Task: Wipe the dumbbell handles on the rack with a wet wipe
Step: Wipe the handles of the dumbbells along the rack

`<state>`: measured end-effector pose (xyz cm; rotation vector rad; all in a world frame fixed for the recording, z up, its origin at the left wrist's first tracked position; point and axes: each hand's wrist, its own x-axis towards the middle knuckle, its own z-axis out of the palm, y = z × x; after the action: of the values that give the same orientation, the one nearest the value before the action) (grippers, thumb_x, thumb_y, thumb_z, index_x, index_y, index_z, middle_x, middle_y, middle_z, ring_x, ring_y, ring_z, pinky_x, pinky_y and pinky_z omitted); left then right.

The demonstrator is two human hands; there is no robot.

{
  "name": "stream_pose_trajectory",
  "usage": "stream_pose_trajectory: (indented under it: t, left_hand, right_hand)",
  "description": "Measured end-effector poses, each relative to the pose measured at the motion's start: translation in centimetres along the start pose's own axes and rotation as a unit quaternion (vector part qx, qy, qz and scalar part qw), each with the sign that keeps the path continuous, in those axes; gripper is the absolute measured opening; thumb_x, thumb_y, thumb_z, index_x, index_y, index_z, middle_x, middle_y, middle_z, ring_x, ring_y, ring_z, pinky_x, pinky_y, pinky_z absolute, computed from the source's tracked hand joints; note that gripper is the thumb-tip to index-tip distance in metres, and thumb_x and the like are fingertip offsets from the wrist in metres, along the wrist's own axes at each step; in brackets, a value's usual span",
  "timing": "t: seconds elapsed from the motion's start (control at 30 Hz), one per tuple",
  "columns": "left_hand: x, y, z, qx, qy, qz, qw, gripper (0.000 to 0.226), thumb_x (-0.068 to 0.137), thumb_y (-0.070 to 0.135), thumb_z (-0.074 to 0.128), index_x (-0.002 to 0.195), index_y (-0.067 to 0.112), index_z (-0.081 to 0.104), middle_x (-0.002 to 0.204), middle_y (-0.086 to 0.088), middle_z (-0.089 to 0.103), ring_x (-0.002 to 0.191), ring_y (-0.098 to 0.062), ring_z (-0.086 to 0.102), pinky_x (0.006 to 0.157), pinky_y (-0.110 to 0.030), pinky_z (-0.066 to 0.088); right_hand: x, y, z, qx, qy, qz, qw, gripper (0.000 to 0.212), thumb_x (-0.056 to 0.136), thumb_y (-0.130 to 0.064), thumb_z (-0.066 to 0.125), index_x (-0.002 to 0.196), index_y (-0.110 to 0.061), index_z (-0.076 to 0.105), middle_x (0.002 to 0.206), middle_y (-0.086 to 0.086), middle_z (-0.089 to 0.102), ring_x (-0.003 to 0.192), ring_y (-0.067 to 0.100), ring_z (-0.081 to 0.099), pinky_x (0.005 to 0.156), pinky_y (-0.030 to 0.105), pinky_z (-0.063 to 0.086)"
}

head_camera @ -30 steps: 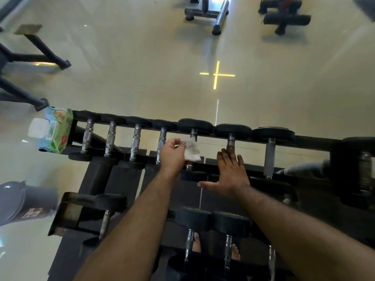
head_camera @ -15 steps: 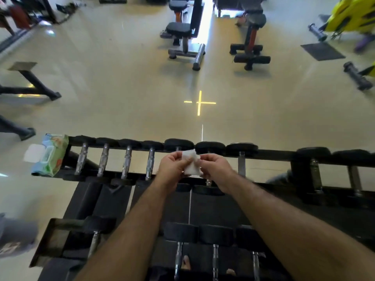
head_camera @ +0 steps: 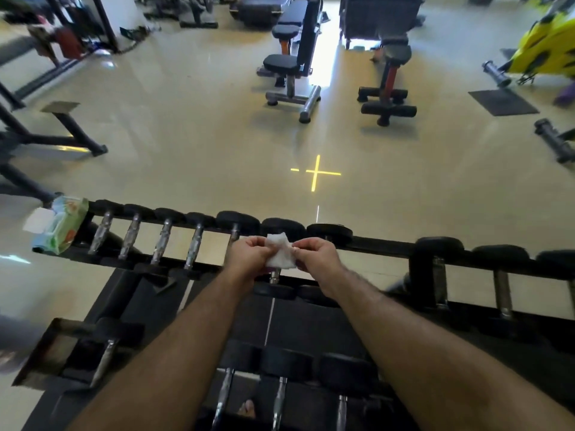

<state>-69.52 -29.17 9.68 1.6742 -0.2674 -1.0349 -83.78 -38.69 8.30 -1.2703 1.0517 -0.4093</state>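
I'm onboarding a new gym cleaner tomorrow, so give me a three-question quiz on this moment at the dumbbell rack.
1. True or false: both the left hand and the right hand pinch the white wipe.
2. Where is the wet wipe pack? A) on the floor B) at the left end of the rack's top row C) on the bench
3. Fill in: the wipe is held above the rack's ____ row.

Key: 1 true; 2 B; 3 top
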Motion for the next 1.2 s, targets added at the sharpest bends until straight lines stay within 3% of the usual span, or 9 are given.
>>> stream_pose_trajectory:
  t: [0.07,0.2,0.37,0.47,0.63,0.73,0.9,1.03,1.2]
  left_hand:
    - [0.0,-1.0,1.4,-0.014,0.035,-0.006,0.999,0.005,0.097,0.008,0.073,0.102,0.006,0.072,0.099,-0.016,0.076,0.087,-0.028,0.075,0.073,-0.043,0.065]
    - [1.0,-4.0,2.6,-0.038,0.103,-0.016,0.994,0.016,0.096,0.017,0.077,0.106,0.006,0.069,0.101,-0.016,0.074,0.081,-0.026,0.073,0.059,-0.037,0.063]
    - [2.6,-6.5,1.2,0.123,0.172,0.047,0.976,0.018,0.091,0.027,0.082,0.103,0.016,0.075,0.099,-0.005,0.077,0.088,-0.018,0.074,0.075,-0.038,0.064]
    - [3.6,-6.9,0.9,0.192,0.194,0.086,0.958,0.015,0.092,0.029,0.081,0.102,0.019,0.076,0.09,0.006,0.074,0.084,-0.009,0.071,0.072,-0.028,0.059]
    - [6.2,-7.1,2.1,0.194,0.233,0.14,0.943,0.008,0.093,0.032,0.079,0.089,0.028,0.074,0.073,0.015,0.069,0.065,0.008,0.065,0.056,-0.011,0.052]
    - [9.0,-6.9,3.1,0.233,0.25,0.172,0.924,0.011,0.094,0.026,0.078,0.101,0.019,0.08,0.087,0.007,0.078,0.08,-0.001,0.072,0.074,-0.025,0.062]
    - [11.3,-7.8,5.8,0.429,0.185,0.277,0.84,0.014,0.097,0.018,0.069,0.101,0.014,0.082,0.091,-0.001,0.077,0.081,-0.018,0.068,0.067,-0.026,0.046]
    - [12.9,-9.3,5.6,0.554,0.105,0.373,0.737,0.009,0.081,0.001,0.075,0.083,0.008,0.08,0.092,-0.003,0.072,0.088,-0.028,0.064,0.066,-0.036,0.057]
    - [13.6,-8.9,3.6,0.654,-0.026,0.45,0.608,0.016,0.08,0.004,0.077,0.093,0.009,0.082,0.093,-0.003,0.079,0.106,-0.029,0.066,0.09,-0.043,0.058]
  right_hand:
    - [0.4,1.6,-2.2,-0.135,0.009,-0.038,0.99,0.013,0.099,-0.017,0.074,0.111,-0.014,0.077,0.102,0.002,0.076,0.099,0.024,0.074,0.082,0.031,0.061]
    - [1.2,5.4,-5.7,-0.443,-0.019,-0.103,0.89,0.051,0.101,-0.041,0.07,0.146,-0.018,0.059,0.141,0.003,0.065,0.131,0.025,0.06,0.109,0.04,0.051]
    - [3.4,9.5,-6.8,-0.592,-0.055,-0.147,0.79,0.108,0.097,-0.077,0.053,0.172,-0.012,0.01,0.18,0.01,0.0,0.166,0.028,-0.004,0.134,0.042,0.004]
    - [5.1,10.7,-6.5,-0.601,-0.056,-0.125,0.788,0.124,0.09,-0.091,0.04,0.17,-0.012,-0.012,0.176,0.008,-0.025,0.162,0.025,-0.025,0.133,0.043,-0.006]
    - [6.0,11.9,-4.0,-0.536,-0.008,-0.088,0.839,0.142,0.077,-0.102,0.039,0.166,-0.011,-0.024,0.173,0.007,-0.035,0.161,0.024,-0.028,0.134,0.042,-0.004]
    - [6.1,12.4,-3.6,-0.543,0.001,-0.078,0.836,0.15,0.07,-0.105,0.044,0.165,-0.014,-0.028,0.172,0.005,-0.038,0.161,0.024,-0.029,0.133,0.042,-0.005]
    - [6.3,13.0,-3.4,-0.56,0.014,-0.08,0.825,0.151,0.07,-0.101,0.049,0.164,-0.014,-0.03,0.171,0.006,-0.039,0.16,0.024,-0.03,0.134,0.045,-0.004]
    - [6.4,13.1,-3.1,-0.567,0.016,-0.079,0.82,0.15,0.07,-0.1,0.05,0.165,-0.014,-0.029,0.171,0.006,-0.038,0.16,0.023,-0.031,0.134,0.044,-0.005]
    - [6.2,12.8,-3.1,-0.576,0.011,-0.069,0.815,0.15,0.069,-0.1,0.05,0.164,-0.014,-0.03,0.17,0.005,-0.041,0.16,0.023,-0.031,0.134,0.045,-0.004]
